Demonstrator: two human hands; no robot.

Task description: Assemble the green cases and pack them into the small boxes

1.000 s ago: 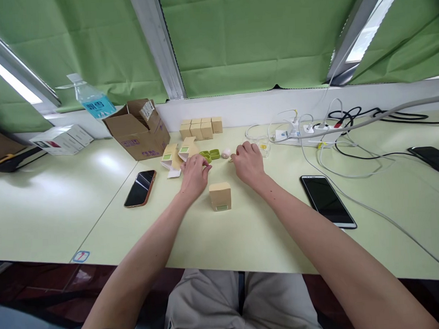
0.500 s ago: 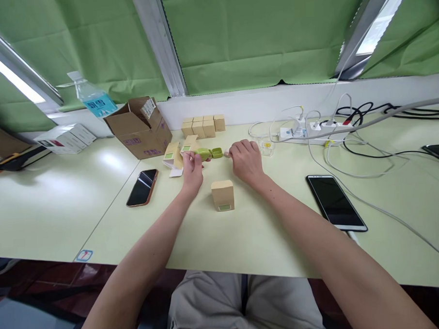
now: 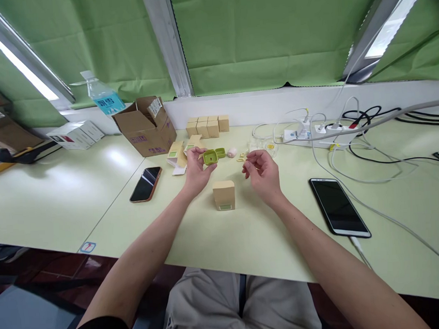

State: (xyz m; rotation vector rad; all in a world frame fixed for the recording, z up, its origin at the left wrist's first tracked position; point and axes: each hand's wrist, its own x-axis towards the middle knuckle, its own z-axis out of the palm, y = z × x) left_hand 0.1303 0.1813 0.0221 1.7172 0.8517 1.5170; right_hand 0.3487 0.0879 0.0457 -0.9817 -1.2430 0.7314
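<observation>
My left hand [image 3: 198, 171] grips a small green square cup [image 3: 210, 157], its hollow side turned toward me. A second green square piece [image 3: 221, 153] lies just behind it on the table. To its right sits a small pale pink rounded piece [image 3: 232, 152]. My right hand [image 3: 262, 173] is pinched closed above the table; whatever is between its fingertips is too small to name. Tiny yellow pieces [image 3: 240, 157] lie by those fingertips. Between my forearms stands a tan box [image 3: 224, 196] with a green label. Opened tan boxes [image 3: 176, 154] are beside my left hand.
Several small tan boxes [image 3: 207, 126] line the wall beside a brown carton [image 3: 145, 126]. Phones lie at left [image 3: 145, 184] and right [image 3: 339, 207]. A power strip [image 3: 320, 136] with tangled cables takes up the back right. Clear plastic packaging [image 3: 263, 145] lies behind my right hand.
My left hand has turned the green cup so its opening faces me. My right hand has left the pink piece and drawn right and toward me, fingers pinched.
</observation>
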